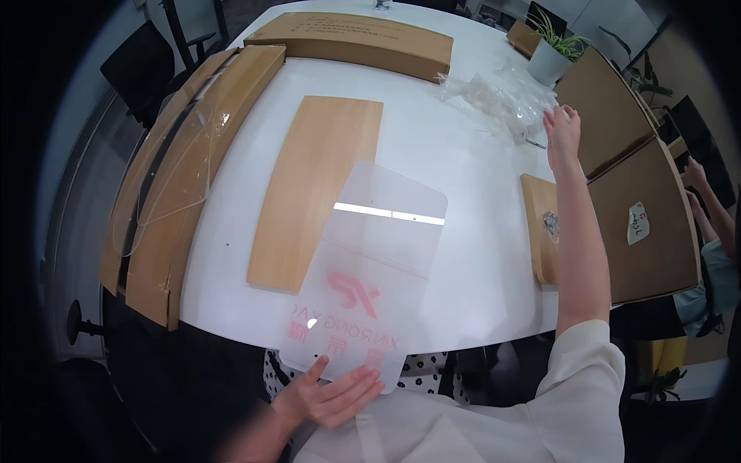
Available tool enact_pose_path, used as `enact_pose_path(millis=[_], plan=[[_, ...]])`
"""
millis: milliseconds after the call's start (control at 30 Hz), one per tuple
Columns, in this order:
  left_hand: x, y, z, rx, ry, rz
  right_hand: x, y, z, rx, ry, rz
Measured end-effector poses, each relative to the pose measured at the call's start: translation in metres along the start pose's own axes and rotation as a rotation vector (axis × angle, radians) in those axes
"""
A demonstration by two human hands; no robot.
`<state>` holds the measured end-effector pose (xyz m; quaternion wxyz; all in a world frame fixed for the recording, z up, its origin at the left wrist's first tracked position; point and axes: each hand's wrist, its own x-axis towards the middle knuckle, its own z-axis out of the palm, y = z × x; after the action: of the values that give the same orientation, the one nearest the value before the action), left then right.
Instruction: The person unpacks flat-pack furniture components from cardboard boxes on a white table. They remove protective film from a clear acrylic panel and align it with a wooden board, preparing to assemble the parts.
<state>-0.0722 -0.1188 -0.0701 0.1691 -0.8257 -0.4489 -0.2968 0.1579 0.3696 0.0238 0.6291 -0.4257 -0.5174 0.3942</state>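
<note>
A translucent plastic sheet (378,255) with rounded corners and red print slants over the near edge of the white table. At its lower end my left hand (328,393) grips it, thumb and fingers lying over the edge. Beneath the sheet's upper left part lies a flat wooden board (312,177). My right hand (563,131) is stretched far right, its fingers bent together beside crumpled clear plastic bags (502,100). Whatever those fingers may hold is hidden. A small metal piece (535,143) lies next to the bags.
Long cardboard pieces (224,116) line the table's left side, with clear film over them. A cardboard box (355,42) lies at the back. On the right are a smaller wooden board (540,255), an open carton (641,216) and a potted plant (552,62). Another person's hand (695,176) shows beyond.
</note>
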Motion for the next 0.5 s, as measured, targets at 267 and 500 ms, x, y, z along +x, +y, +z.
enact_pose_path(millis=[267, 500], plan=[[0.036, -0.024, -0.054, -0.124, 0.012, -0.092, -0.065, -0.033, 0.011, -0.784, -0.151, -0.345], [0.051, -0.084, -0.087, -1.102, 1.109, -1.212, -0.193, -0.080, 0.027, -0.015, -0.799, 0.140]])
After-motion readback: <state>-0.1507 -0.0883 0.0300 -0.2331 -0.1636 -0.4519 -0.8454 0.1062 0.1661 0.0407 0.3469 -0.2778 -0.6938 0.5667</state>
